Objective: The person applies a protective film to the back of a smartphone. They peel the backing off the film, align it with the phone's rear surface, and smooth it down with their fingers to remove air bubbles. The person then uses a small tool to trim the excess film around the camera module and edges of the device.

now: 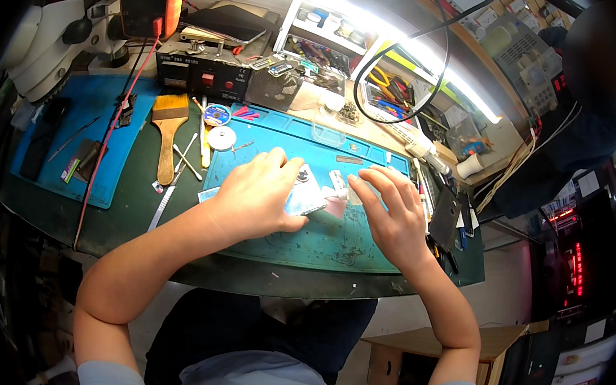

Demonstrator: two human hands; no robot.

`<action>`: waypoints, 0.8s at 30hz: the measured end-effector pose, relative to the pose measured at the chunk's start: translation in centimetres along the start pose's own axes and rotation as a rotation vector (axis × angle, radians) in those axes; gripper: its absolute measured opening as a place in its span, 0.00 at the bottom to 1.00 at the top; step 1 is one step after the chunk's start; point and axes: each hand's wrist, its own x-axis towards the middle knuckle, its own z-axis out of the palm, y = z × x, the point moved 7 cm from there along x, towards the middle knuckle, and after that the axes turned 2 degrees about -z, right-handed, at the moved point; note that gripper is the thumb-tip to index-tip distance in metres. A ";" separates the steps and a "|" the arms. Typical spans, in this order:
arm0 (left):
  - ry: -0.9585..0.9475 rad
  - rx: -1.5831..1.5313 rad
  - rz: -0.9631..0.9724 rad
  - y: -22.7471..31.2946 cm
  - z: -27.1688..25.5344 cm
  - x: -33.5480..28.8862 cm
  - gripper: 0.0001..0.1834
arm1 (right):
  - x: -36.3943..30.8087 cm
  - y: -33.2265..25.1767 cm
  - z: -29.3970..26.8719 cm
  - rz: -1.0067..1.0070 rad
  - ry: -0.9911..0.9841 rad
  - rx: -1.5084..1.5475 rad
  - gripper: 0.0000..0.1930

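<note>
My left hand (254, 192) is closed around the edge of a pale, shiny phone (310, 198), which sits over the blue work mat (282, 245). What look like camera lenses show near its upper edge, and the hand hides much of the rest. Just right of the phone lie a small white piece (337, 186) and a pinkish scrap (335, 207). My right hand (397, 210) hovers beside these with its fingers bent and apart. A translucent bit shows near its fingertips; whether they touch it is unclear.
Left of the mat are a wide brush (169, 131), cotton swabs (189, 161), a thin blade tool (163, 206) and a white spool (221, 138). A red cable (117, 116) crosses the left side. Behind stand a black control box (202, 72) and a clear tub (329, 130).
</note>
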 end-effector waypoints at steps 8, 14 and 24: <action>-0.015 -0.030 -0.036 -0.2 -0.2 0.0 0.39 | -0.5 2.3 0.4 0.236 0.076 0.282 0.22; -0.027 -0.131 -0.058 0.0 -1.0 0.1 0.39 | -2.6 13.4 8.8 0.907 0.209 0.864 0.22; 0.157 -0.287 0.045 0.9 -2.5 0.3 0.43 | -2.4 18.0 15.7 1.055 0.139 0.524 0.35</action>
